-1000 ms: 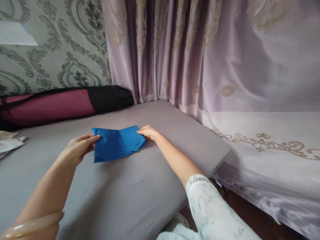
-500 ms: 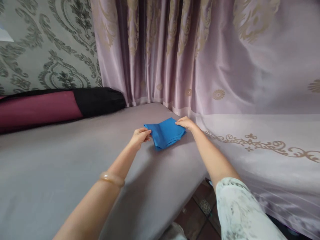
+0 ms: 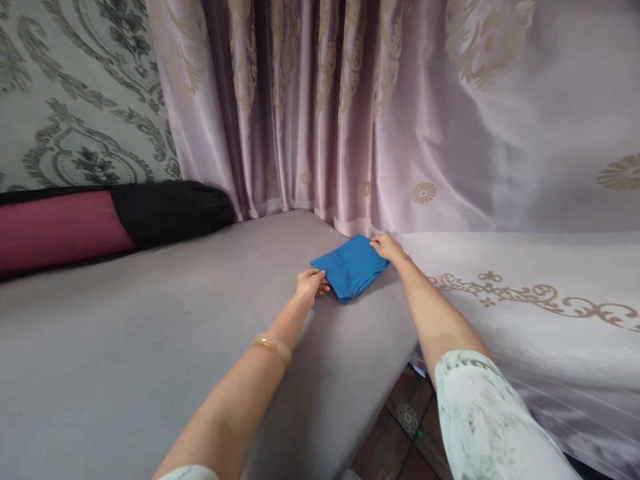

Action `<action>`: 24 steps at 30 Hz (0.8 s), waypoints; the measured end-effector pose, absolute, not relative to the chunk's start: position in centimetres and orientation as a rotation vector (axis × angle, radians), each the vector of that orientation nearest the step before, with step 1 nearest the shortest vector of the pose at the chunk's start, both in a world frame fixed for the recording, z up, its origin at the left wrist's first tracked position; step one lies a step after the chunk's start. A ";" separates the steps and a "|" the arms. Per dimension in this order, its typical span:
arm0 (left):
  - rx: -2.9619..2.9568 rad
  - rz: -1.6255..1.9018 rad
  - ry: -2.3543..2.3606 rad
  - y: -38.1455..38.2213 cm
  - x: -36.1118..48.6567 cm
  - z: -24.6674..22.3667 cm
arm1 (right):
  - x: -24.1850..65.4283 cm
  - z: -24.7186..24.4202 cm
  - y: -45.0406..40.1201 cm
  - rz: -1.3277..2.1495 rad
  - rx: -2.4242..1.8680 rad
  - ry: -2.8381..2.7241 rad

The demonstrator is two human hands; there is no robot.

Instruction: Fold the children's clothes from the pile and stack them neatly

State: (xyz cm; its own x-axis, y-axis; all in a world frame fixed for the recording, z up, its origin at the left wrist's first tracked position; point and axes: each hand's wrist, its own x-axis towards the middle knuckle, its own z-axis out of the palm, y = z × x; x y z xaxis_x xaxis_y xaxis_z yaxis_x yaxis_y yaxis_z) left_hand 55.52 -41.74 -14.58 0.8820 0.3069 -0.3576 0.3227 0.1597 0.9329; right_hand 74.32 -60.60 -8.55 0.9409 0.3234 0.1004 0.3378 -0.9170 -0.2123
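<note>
Blue folded cloth (image 3: 354, 265) spans left (image 3: 313, 283) and right hand (image 3: 388, 248).

The maroon-and-black bag (image 3: 65, 223) runs out of frame at the left — its far end is cut off. The curtain (image 3: 425, 100) is cropped at the top and right. Beneath the blue cloth (image 3: 353, 267), the bed surface is hidden — the fingers of the left hand (image 3: 311, 283) are partly obscured.

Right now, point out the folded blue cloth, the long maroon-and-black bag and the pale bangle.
Folded blue cloth (image 3: 354, 261), head view: upper face.
Long maroon-and-black bag (image 3: 173, 210), head view: black end.
Pale bangle (image 3: 273, 345), head view: its band.
</note>
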 end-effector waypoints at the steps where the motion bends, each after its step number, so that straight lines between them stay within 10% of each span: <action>1: 1.430 -0.017 0.551 -41.9 55.6 -14.8 | 74.3 -8.7 -60.6 -0.093 -2.890 -0.493; 24: 1.600 -0.128 0.535 -42.7 57.1 -16.0 | 74.8 -12.3 -60.5 -0.002 -3.099 -0.479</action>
State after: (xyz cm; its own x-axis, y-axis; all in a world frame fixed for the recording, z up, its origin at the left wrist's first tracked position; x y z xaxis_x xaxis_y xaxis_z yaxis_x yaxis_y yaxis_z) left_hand 57.07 -42.67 -16.02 0.8817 0.2598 -0.3939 0.4100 -0.0085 0.9121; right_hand 74.77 -60.48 -12.34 0.9533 0.3021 0.0025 0.3021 -0.9533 -0.0057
